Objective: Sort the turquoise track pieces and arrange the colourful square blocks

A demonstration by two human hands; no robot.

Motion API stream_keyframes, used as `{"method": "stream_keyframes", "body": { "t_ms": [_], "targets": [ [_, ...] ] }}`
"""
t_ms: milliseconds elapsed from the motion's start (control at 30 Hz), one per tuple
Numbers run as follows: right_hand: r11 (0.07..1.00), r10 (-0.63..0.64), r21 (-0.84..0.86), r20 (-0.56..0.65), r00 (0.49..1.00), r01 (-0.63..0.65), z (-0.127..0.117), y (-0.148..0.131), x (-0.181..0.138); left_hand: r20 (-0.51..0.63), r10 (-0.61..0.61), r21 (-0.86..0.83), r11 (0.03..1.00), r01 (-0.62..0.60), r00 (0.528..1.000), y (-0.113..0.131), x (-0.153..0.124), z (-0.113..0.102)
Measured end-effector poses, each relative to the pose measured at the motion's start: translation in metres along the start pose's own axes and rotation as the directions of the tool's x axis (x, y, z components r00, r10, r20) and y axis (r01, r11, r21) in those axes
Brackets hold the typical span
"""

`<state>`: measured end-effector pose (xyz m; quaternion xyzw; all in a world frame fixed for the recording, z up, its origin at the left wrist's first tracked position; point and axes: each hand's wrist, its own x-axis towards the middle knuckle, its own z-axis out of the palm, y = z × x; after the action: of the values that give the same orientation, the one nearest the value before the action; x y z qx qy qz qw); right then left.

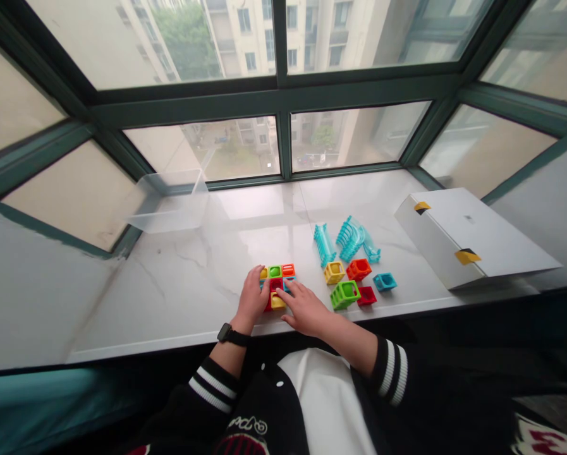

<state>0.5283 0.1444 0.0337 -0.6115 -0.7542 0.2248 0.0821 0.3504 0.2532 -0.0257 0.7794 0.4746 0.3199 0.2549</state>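
Note:
A compact group of colourful plastic building blocks [275, 272], in yellow, green, orange, red and blue, sits on the sill near its front edge. My left hand [253, 297] is curled against the group's left side, its fingers along the blocks. From the right, my right hand [306, 307] reaches over, its fingertips pressing on the red and yellow blocks at the front. Between them, both hands hold the group. My palms and fingers hide part of the blocks.
Loose blocks lie to the right: yellow [334, 273], orange [359, 270], green [344, 295], red [366, 296] and blue [385, 282]. Behind them are translucent blue track pieces [352, 237]. A clear plastic bin [169, 221] stands back left, a white box [477, 234] at right. Windows border the sill [169, 297].

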Motion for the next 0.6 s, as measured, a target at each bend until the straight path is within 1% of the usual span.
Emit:
{"method": "stream_keyframes", "body": {
  "t_ms": [67,133,200,267,333,400,500,600],
  "targets": [
    [1.000,0.011,-0.025,0.022,1.000,-0.011,0.003,0.003,-0.001,-0.001,-0.005,-0.041,0.999,0.005,1.000,-0.004,-0.005,-0.002],
    [0.999,0.006,-0.044,0.030,1.000,-0.005,0.005,0.007,-0.002,0.000,-0.055,-0.113,0.992,0.055,0.998,-0.010,-0.012,-0.005],
    [0.999,-0.004,-0.049,0.032,0.999,0.005,0.007,0.012,-0.004,0.021,-0.156,-0.197,0.968,0.157,0.987,-0.017,-0.022,-0.009],
    [0.999,-0.010,-0.041,0.038,0.999,0.011,0.009,0.016,-0.004,0.054,-0.270,-0.253,0.928,0.274,0.961,-0.024,-0.033,-0.014],
    [1.000,-0.010,-0.027,0.045,0.999,0.012,0.010,0.017,-0.005,0.090,-0.344,-0.277,0.893,0.355,0.935,-0.027,-0.043,-0.018],
    [1.000,-0.005,-0.015,0.045,0.999,0.005,0.010,0.016,-0.005,0.128,-0.372,-0.294,0.871,0.393,0.919,-0.025,-0.050,-0.023],
    [1.000,0.010,-0.013,0.038,0.999,-0.009,0.009,0.014,-0.004,0.168,-0.378,-0.307,0.857,0.413,0.910,-0.014,-0.054,-0.028],
    [0.999,0.012,-0.032,0.042,0.999,-0.011,0.009,0.013,-0.004,0.180,-0.383,-0.261,0.869,0.419,0.906,-0.004,-0.052,-0.033]
  ]
}}
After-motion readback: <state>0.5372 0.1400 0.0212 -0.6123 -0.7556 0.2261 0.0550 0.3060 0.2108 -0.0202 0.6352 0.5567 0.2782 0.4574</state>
